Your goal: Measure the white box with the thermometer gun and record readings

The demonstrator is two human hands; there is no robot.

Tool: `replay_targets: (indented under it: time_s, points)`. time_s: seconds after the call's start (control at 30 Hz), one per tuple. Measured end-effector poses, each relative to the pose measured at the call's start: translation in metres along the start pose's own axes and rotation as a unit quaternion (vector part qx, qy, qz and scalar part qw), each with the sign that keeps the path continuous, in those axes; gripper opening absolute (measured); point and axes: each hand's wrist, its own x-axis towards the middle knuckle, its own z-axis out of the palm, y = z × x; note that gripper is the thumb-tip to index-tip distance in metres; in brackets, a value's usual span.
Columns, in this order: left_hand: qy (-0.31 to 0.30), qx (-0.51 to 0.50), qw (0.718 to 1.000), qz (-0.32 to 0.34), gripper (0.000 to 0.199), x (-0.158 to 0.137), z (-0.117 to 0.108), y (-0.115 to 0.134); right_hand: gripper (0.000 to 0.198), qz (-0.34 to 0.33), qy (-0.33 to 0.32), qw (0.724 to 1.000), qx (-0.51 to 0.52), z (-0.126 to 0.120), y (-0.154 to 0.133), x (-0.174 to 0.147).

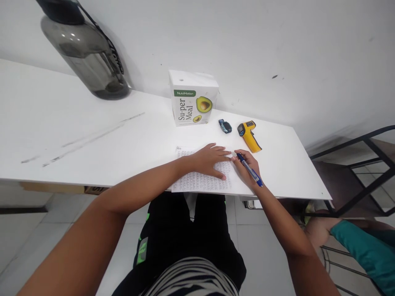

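Observation:
A sheet of paper (pixel 200 183) covered in rows of handwriting lies at the table's front edge. My left hand (pixel 211 159) rests flat across it, fingers spread toward the right. In my right hand (pixel 248 168) is a blue pen (pixel 250 170), held slanted with its tip toward the upper left, near the paper's right part. The fingertips of both hands almost meet there. Beyond my hands lie a yellow and black infrared thermometer (pixel 249 135) and a small dark wristwatch-like device (pixel 225 126).
A white box with avocado pictures (pixel 194 100) stands against the wall. At the far left is a large grey water bottle (pixel 89 57). The white table (pixel 92 144) bears dark scuffs. To the right are a black metal frame (pixel 352 172) and another person's leg in teal shorts (pixel 361 246).

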Motion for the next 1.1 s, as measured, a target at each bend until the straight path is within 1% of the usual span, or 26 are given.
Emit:
replay_targets:
  time_s: [0.17, 0.4, 0.63, 0.77, 0.83, 0.9, 1.0, 1.1]
  points:
    - [0.000, 0.006, 1.000, -0.003, 0.079, 0.000, 0.001, 0.000, 0.040, -0.001, -0.005, 1.000, 0.003, -0.001, 0.000, 0.000]
    - [-0.017, 0.009, 1.000, -0.017, 0.083, 0.000, -0.002, 0.005, 0.041, -0.001, -0.003, 1.000, 0.006, -0.001, 0.001, 0.000]
    - [-0.001, -0.012, 1.000, -0.024, 0.096, 0.002, -0.001, 0.003, 0.041, 0.003, 0.003, 1.000, 0.009, -0.002, 0.003, 0.001]
    - [0.014, 0.004, 0.999, -0.050, 0.101, 0.003, -0.002, 0.003, 0.042, 0.010, 0.007, 0.999, 0.038, 0.000, 0.008, 0.003]
    - [0.039, 0.016, 0.996, -0.073, 0.105, 0.003, -0.003, 0.003, 0.043, 0.023, 0.001, 0.998, 0.059, 0.001, 0.009, 0.003]
    - [0.084, 0.019, 0.992, -0.093, 0.108, 0.003, -0.004, 0.003, 0.042, 0.039, -0.005, 0.997, 0.064, 0.002, 0.008, 0.003]
    - [0.185, 0.006, 0.979, -0.089, 0.098, 0.002, -0.007, 0.003, 0.041, 0.050, -0.001, 0.998, 0.039, 0.003, 0.006, 0.004]
    - [0.298, 0.003, 0.953, -0.061, 0.087, 0.001, -0.011, -0.001, 0.041, 0.053, -0.006, 0.998, 0.037, 0.005, 0.007, 0.005]
